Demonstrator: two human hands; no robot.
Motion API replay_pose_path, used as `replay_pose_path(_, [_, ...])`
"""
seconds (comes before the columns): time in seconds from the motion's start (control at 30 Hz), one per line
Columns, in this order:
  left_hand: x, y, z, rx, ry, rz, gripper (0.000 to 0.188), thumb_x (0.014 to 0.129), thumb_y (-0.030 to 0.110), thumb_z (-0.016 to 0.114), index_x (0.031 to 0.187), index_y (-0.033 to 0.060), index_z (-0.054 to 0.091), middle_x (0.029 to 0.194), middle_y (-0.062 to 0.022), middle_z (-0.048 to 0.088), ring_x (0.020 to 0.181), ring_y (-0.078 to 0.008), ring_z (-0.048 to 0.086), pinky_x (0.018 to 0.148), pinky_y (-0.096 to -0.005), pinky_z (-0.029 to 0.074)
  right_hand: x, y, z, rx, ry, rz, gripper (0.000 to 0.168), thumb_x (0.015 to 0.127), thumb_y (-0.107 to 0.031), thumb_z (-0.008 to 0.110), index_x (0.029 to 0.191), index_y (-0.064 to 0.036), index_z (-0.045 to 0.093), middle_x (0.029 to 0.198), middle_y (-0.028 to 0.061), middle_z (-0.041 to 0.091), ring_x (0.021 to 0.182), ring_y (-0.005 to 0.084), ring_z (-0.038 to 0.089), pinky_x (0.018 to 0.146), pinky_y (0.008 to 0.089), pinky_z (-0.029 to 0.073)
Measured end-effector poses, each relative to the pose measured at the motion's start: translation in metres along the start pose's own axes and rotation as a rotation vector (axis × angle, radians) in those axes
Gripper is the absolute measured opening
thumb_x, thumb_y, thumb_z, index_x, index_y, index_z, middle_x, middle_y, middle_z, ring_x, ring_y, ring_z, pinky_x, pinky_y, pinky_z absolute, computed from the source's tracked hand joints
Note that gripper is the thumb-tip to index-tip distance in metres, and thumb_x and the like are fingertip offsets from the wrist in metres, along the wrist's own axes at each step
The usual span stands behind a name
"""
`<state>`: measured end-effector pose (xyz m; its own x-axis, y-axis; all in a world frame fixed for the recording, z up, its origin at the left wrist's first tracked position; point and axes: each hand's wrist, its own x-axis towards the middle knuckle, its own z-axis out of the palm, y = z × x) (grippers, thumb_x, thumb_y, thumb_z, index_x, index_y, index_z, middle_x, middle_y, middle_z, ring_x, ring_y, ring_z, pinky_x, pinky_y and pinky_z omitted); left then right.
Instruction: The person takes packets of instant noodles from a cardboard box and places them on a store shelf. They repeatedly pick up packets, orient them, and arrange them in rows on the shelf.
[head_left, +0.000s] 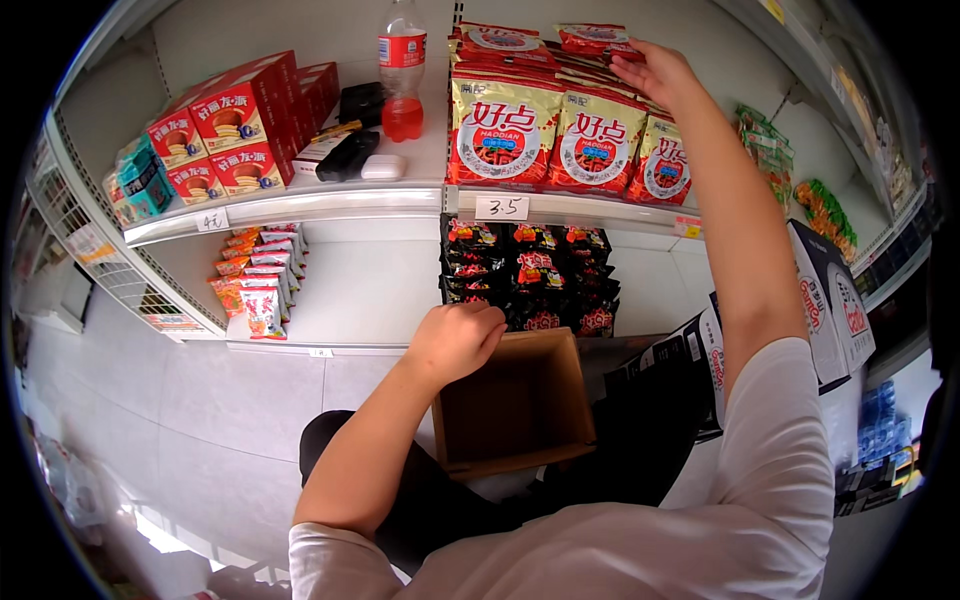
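My right hand (654, 73) reaches to the back of the upper shelf, its fingers around the edge of a red and gold snack bag (592, 33). This bag lies over rows of matching bags (510, 131), whose front ones stand upright at the shelf edge. Lower down, my left hand (459, 341) is curled over the upper left corner of an open cardboard box (514, 465). Its fingertips are hidden, so I cannot tell whether it grips the rim. The box's visible interior is bare. Behind it, black snack packets (540, 271) stand in rows on the bottom shelf.
Red snack cake boxes (236, 124) are stacked at upper left. A plastic bottle of red drink (403, 75), a black pouch-like item (347, 155) and a white case (383, 166) stand nearby. Small packets (262, 304) line the lower left shelf. Printed cartons (829, 307) are at right.
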<state>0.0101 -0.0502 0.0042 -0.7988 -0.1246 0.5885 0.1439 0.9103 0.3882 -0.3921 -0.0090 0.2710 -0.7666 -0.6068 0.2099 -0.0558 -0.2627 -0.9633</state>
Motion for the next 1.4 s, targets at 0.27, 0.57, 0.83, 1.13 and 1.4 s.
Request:
replay_pose_path(0.27, [0.002,0.001,-0.005,-0.013,-0.031,-0.046,0.003,0.084,0.010,0.069,0.084,0.0068,0.068,0.079,-0.0104,0.069,0.072,-0.0317,0.068,0.063,-0.0429,0.056,0.006,0.005,-0.006,-0.023,-0.068,0.087,0.033,0.102,-0.011,0.057,0.126,0.009,0.048,0.121,0.0260,0.054,0.099,0.0326,0.066,0.091,0.0439,0.062])
replay_pose_path(0.57, [0.007,0.001,-0.005,-0.005,-0.064,-0.056,0.003,0.083,0.008,0.069,0.085,0.0061,0.069,0.079,-0.0109,0.069,0.073,-0.0321,0.068,0.065,-0.0426,0.056,-0.008,-0.011,-0.017,-0.179,0.097,0.092,0.029,0.095,-0.005,0.060,0.119,0.009,0.051,0.118,0.0247,0.056,0.093,0.0335,0.068,0.087,0.0437,0.063])
replay_pose_path(0.83, [0.003,0.000,-0.003,0.010,-0.072,-0.043,0.008,0.087,0.014,0.067,0.083,0.0069,0.067,0.078,-0.0099,0.068,0.069,-0.0332,0.066,0.060,-0.0440,0.055,-0.083,-0.007,-0.014,-0.523,0.149,-0.372,0.011,0.096,-0.008,0.058,0.102,-0.002,0.066,0.097,0.0087,0.072,0.074,0.0124,0.066,0.058,0.0232,0.049])
replay_pose_path(1.13, [0.003,-0.001,-0.002,0.066,0.081,-0.155,0.006,0.084,0.003,0.067,0.089,0.0035,0.069,0.081,-0.0112,0.070,0.063,-0.0289,0.067,0.058,-0.0380,0.054,-0.227,0.119,-0.045,-0.444,-0.093,-0.566,0.008,0.098,-0.002,0.058,0.098,0.001,0.066,0.092,0.0051,0.070,0.066,0.0077,0.062,0.059,0.0219,0.051])
replay_pose_path(1.4, [0.003,-0.010,-0.012,0.153,0.285,-0.314,0.009,0.085,0.001,0.065,0.094,0.0022,0.068,0.084,-0.0120,0.069,0.059,-0.0261,0.065,0.056,-0.0369,0.052,-0.260,0.193,-0.077,-0.465,-0.270,-0.213,0.007,0.094,0.002,0.061,0.096,0.001,0.068,0.083,0.0050,0.070,0.066,0.0083,0.066,0.055,0.0219,0.049])
